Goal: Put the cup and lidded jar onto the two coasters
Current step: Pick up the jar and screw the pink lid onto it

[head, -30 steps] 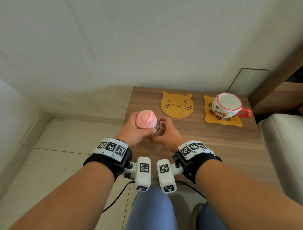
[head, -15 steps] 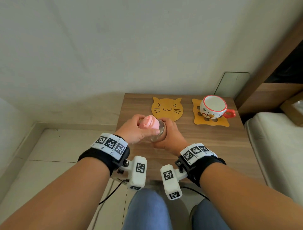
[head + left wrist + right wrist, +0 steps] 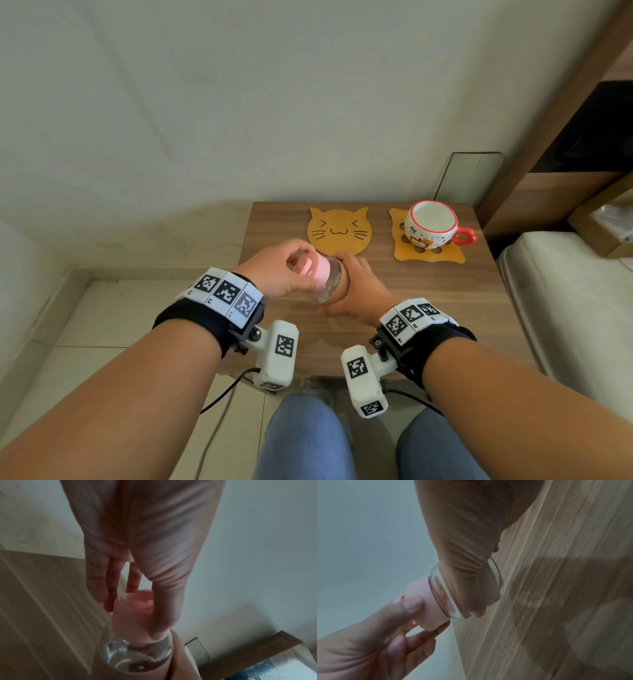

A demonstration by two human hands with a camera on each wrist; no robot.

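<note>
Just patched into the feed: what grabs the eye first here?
Both hands meet over the wooden table's near left part on a tilted clear glass jar: the left hand pinches its pink lid, the right hand grips the body. Behind, the orange cat-face coaster lies bare, and the white red-rimmed cup sits on the wavy orange coaster.

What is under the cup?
The cup stands on the wavy yellow coaster, which shows holes beside the cup's base. The part of the coaster beneath the cup is covered.
</note>
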